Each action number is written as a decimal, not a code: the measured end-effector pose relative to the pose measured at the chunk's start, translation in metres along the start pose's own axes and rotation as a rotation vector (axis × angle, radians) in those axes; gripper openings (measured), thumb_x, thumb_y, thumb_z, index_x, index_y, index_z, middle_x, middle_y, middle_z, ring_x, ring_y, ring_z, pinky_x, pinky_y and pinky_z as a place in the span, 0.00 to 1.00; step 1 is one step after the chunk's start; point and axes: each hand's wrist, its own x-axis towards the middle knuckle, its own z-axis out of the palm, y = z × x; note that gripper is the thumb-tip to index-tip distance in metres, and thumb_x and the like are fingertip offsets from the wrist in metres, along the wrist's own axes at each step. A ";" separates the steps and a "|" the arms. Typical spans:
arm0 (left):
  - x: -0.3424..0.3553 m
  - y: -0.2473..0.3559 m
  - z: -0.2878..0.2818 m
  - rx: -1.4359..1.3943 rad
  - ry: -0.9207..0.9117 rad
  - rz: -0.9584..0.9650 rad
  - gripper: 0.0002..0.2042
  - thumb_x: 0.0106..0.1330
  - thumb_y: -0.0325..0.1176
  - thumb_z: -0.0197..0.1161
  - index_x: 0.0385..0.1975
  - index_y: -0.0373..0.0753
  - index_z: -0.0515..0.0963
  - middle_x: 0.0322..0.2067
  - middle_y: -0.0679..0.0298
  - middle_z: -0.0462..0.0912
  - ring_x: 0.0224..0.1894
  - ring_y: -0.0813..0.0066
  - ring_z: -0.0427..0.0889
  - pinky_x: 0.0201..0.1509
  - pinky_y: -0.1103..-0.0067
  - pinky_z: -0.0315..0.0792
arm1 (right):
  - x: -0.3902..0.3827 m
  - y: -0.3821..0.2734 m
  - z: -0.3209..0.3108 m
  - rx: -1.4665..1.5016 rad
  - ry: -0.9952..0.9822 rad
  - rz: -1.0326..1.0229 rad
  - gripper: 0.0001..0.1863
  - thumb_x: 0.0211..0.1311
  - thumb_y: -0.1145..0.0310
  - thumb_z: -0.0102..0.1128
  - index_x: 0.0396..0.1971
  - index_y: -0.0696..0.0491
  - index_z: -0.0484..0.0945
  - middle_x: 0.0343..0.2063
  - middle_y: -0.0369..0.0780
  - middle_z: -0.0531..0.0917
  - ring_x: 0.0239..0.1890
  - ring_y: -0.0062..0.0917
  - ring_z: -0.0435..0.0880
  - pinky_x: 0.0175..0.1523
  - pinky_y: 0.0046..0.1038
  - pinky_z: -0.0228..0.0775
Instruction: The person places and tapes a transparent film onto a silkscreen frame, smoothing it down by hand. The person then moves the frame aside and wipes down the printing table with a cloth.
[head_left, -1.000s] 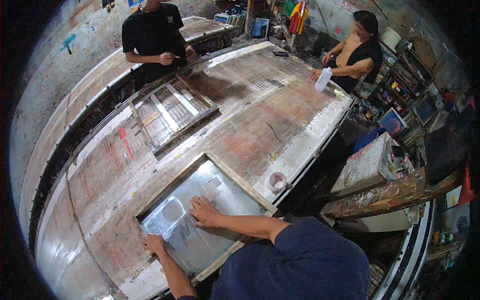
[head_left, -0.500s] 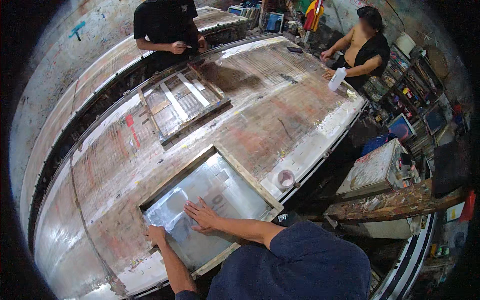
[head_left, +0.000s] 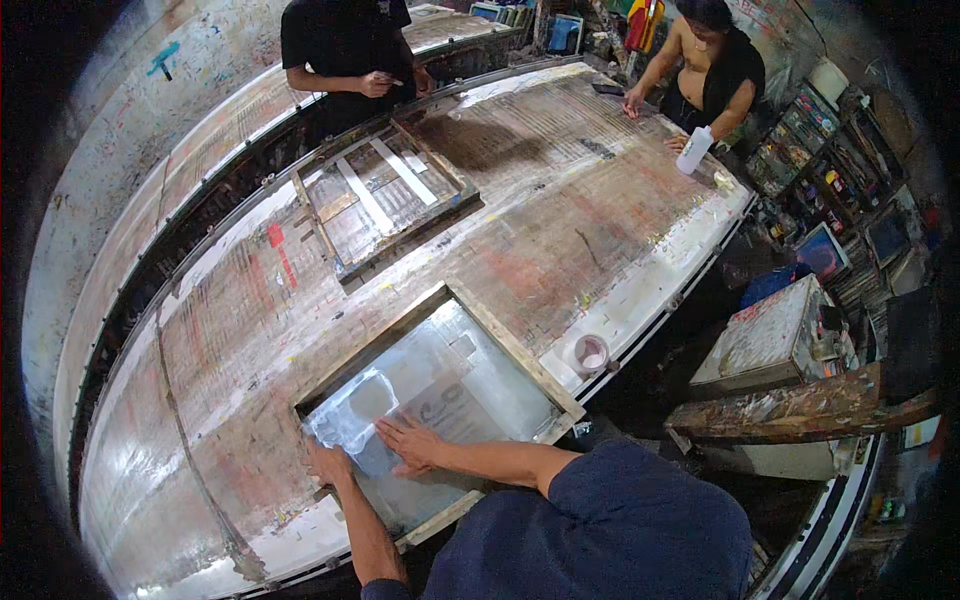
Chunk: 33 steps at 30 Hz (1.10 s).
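A wooden screen-printing frame with a pale, translucent mesh lies on the stained table in front of me. At its left end, a glossy clear film or wet patch catches the light, with a grey round mark inside it. My left hand is closed over the frame's left rim, its fingertips partly hidden. Flat on the mesh, just right of the shiny patch, rests my right hand, fingers spread and holding nothing. Faint dark marks show through the mesh beyond it.
A second wooden frame with white strips lies farther back. A tape roll sits by the table's right edge, a white bottle at the far right corner. Two people stand beyond the table. A wooden beam and white cabinet stand right.
The whole view has shifted slightly. My left hand has turned and its fingers reach a little farther over the rim. My right hand still lies flat on the mesh. The person at right leans forward.
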 end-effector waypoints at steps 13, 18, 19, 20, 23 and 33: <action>-0.021 -0.002 0.016 0.275 0.175 0.018 0.62 0.41 0.75 0.69 0.67 0.30 0.57 0.60 0.44 0.69 0.63 0.48 0.70 0.60 0.54 0.68 | 0.002 -0.002 0.005 0.097 -0.038 -0.051 0.47 0.65 0.41 0.53 0.72 0.61 0.55 0.74 0.48 0.55 0.78 0.38 0.47 0.79 0.50 0.34; -0.015 -0.010 0.023 0.261 0.250 0.054 0.57 0.42 0.69 0.74 0.66 0.32 0.59 0.57 0.48 0.71 0.61 0.50 0.71 0.58 0.56 0.69 | -0.027 0.043 -0.013 0.022 -0.015 0.168 0.48 0.67 0.38 0.49 0.73 0.61 0.52 0.76 0.47 0.51 0.79 0.36 0.44 0.79 0.48 0.29; -0.013 -0.012 0.026 0.235 0.233 0.049 0.54 0.45 0.67 0.74 0.65 0.33 0.59 0.58 0.48 0.70 0.61 0.50 0.71 0.58 0.56 0.69 | -0.035 0.053 -0.016 0.038 0.074 0.198 0.49 0.66 0.37 0.49 0.73 0.63 0.53 0.76 0.48 0.52 0.79 0.36 0.44 0.79 0.47 0.31; -0.012 -0.013 0.028 0.219 0.220 0.032 0.51 0.48 0.64 0.74 0.64 0.33 0.59 0.58 0.47 0.70 0.62 0.50 0.71 0.59 0.56 0.70 | -0.045 0.061 -0.018 0.015 0.091 0.251 0.50 0.66 0.37 0.49 0.72 0.64 0.54 0.75 0.48 0.53 0.79 0.36 0.45 0.79 0.47 0.32; -0.010 -0.014 0.033 0.220 0.276 0.030 0.46 0.53 0.59 0.74 0.63 0.34 0.60 0.57 0.48 0.71 0.60 0.50 0.73 0.57 0.57 0.72 | -0.069 0.084 -0.029 -0.017 0.184 0.327 0.48 0.68 0.37 0.47 0.73 0.62 0.52 0.76 0.47 0.52 0.79 0.36 0.44 0.79 0.45 0.32; -0.008 -0.015 0.040 0.241 0.303 -0.002 0.43 0.60 0.52 0.71 0.68 0.36 0.58 0.56 0.53 0.73 0.59 0.56 0.74 0.56 0.59 0.71 | -0.101 0.109 -0.051 -0.046 0.209 0.471 0.48 0.68 0.38 0.48 0.74 0.60 0.50 0.76 0.46 0.50 0.79 0.34 0.43 0.79 0.43 0.33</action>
